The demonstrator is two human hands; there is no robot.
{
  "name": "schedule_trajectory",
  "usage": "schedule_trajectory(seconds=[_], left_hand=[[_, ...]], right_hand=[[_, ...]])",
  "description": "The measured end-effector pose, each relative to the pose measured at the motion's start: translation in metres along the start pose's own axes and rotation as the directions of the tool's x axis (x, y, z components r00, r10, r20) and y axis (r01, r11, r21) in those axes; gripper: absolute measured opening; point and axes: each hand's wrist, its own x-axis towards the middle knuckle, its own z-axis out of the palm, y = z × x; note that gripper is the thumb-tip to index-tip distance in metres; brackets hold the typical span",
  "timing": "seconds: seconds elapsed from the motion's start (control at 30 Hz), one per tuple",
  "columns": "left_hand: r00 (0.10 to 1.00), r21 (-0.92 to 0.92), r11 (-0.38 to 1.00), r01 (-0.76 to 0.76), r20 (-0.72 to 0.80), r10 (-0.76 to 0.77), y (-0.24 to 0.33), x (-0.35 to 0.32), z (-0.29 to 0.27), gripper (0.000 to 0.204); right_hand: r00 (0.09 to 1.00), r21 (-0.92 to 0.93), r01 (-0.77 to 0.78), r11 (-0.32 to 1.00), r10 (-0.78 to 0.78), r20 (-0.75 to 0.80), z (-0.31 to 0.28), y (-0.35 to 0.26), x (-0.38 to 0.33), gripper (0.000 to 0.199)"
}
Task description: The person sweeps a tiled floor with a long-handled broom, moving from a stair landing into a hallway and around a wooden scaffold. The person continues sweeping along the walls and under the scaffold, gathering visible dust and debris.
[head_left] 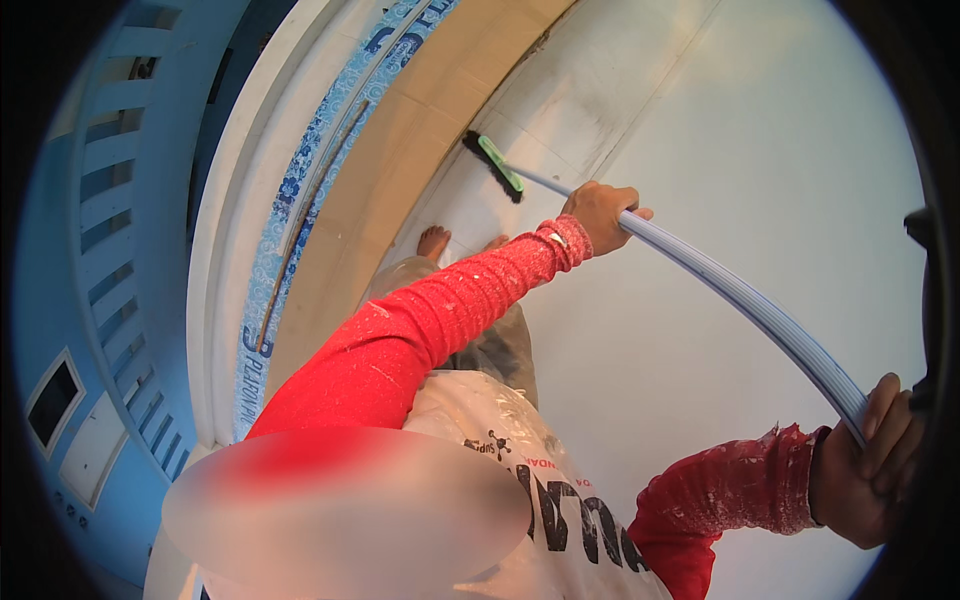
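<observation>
A push broom with a green head [500, 165] and black bristles rests on the pale tiled floor [555, 150]. Its long grey-blue ribbed handle [750, 290] runs toward the lower right, looking bent in the fisheye picture. My left hand [600, 217] wraps around the lower part of the handle, closer to the head. Farther up, near the right rim, my right hand [875, 465] is closed around the handle; its far side falls into the dark edge of the picture. Both red sleeves carry white dusty specks.
My bare foot [433, 242] stands beside the broom head, the other partly hidden behind my left arm. Long packages in blue patterned wrap [300, 190] and a tan board [400, 130] lie along the left, with a thin stick [310, 220] on top. A smooth pale wall [740, 160] rises on the right.
</observation>
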Motion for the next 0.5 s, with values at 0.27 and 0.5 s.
schedule_trajectory(seconds=[0.27,0.5], left_hand=[[0.943,0.126,0.935,0.332,-0.043,-0.329,-0.069,0.003,0.004,0.022],[0.991,0.096,0.993,0.069,-0.124,-0.056,-0.049,0.21,0.059,0.01]], right_hand=[[1.0,0.009,-0.023,1.0,0.023,-0.019,0.004,0.14,0.077,0.027],[0.987,-0.293,0.161,0.942,-0.155,0.044,-0.046,0.119,0.113,0.036]])
